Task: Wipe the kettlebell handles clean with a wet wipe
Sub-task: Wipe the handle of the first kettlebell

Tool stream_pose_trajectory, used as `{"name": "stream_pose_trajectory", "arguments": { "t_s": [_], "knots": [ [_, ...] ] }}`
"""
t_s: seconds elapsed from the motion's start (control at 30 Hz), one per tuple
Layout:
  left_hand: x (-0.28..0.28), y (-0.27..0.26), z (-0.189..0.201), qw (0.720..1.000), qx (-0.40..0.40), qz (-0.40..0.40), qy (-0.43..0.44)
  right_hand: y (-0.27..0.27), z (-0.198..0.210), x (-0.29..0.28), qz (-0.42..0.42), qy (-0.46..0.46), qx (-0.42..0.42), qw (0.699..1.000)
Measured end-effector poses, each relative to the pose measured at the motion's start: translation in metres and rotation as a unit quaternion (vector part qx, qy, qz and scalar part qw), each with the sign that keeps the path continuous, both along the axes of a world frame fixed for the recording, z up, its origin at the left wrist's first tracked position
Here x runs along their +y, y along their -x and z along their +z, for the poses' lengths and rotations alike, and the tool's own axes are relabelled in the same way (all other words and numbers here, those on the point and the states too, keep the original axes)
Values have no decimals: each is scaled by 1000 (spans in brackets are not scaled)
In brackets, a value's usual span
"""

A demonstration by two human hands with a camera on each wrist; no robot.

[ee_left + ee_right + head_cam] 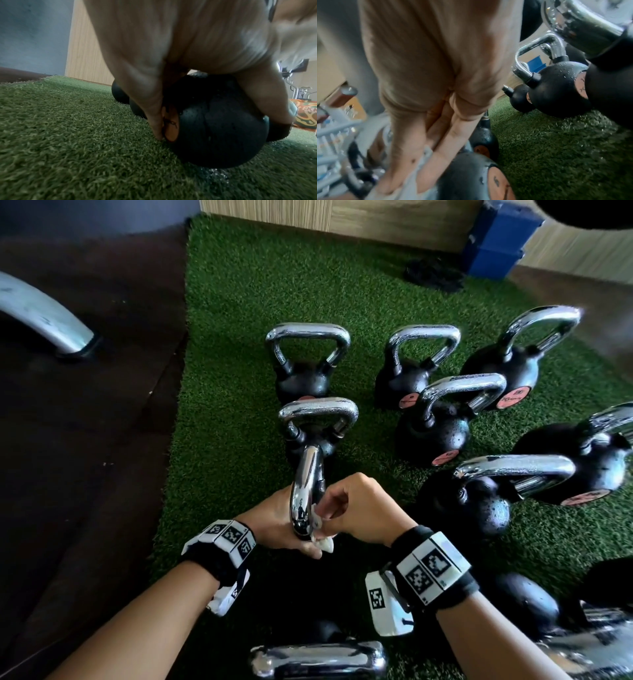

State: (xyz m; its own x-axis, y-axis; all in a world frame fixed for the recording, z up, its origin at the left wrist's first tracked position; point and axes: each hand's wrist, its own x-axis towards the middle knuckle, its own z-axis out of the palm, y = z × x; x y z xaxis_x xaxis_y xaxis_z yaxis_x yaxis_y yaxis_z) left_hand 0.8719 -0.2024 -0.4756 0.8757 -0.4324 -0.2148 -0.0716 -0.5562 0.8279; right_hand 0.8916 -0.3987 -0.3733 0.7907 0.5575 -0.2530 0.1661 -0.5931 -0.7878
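Note:
A black kettlebell (214, 128) stands on the green turf (233, 371) right in front of me, its chrome handle (305, 491) seen edge-on in the head view. My left hand (277, 522) clasps the kettlebell's round body from above, fingers (150, 108) down one side and thumb down the other. My right hand (346, 508) pinches a crumpled white wet wipe (320, 539) and holds it against the right side of the handle, low down. In the right wrist view the wet wipe (419, 175) shows pale between the fingers, just above the black ball (467, 175).
Several more kettlebells (431, 426) with chrome handles stand on the turf ahead and to the right, one close at my right (479, 501). Another chrome handle (318, 659) lies just below my wrists. A curved metal leg (44, 316) sits on dark floor at left; a blue box (496, 241) stands far right.

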Motion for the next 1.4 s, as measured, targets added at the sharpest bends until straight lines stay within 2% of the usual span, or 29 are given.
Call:
{"name": "stream_pose_trajectory", "arguments": {
  "t_s": [0.1,0.2,0.33,0.5,0.57,0.67,0.77,0.9,1.0,1.07,1.13,1.23,1.3,1.4],
  "knots": [
    [2,1,4,1000,7,19,0,-4,0,-1,24,18,-12,999],
    [-1,3,14,999,-16,-20,-25,-9,-2,-3,43,52,-16,998],
    [-2,5,20,999,-44,-29,7,-7,-9,0,79,92,-5,993],
    [-5,10,28,998,-49,-20,-22,-4,-13,-6,99,-7,58,993],
    [-7,13,28,997,-59,-30,-43,-3,-14,-6,107,-12,80,991],
    [-8,15,29,997,-52,-31,-38,-1,-17,-4,116,-24,88,989],
    [-8,14,27,998,-53,-27,-28,0,-20,-9,92,-96,142,981],
    [-10,15,25,998,-60,-28,-21,6,-24,-11,48,-193,234,952],
    [-10,14,24,994,-96,-49,1,8,-28,-8,-53,-290,318,901],
    [-10,14,22,988,-130,-71,-32,7,-30,-6,-110,-344,349,865],
    [-9,15,16,988,-134,-62,-37,8,-30,-7,-125,-358,367,850],
    [-7,15,12,991,-125,-40,-5,11,-31,-8,-121,-356,384,844],
    [-7,15,11,988,-138,-62,-13,8,-31,-6,-148,-380,377,831],
    [-6,18,10,991,-129,-34,0,1,-34,-2,-205,-419,343,815]
  ]
}}
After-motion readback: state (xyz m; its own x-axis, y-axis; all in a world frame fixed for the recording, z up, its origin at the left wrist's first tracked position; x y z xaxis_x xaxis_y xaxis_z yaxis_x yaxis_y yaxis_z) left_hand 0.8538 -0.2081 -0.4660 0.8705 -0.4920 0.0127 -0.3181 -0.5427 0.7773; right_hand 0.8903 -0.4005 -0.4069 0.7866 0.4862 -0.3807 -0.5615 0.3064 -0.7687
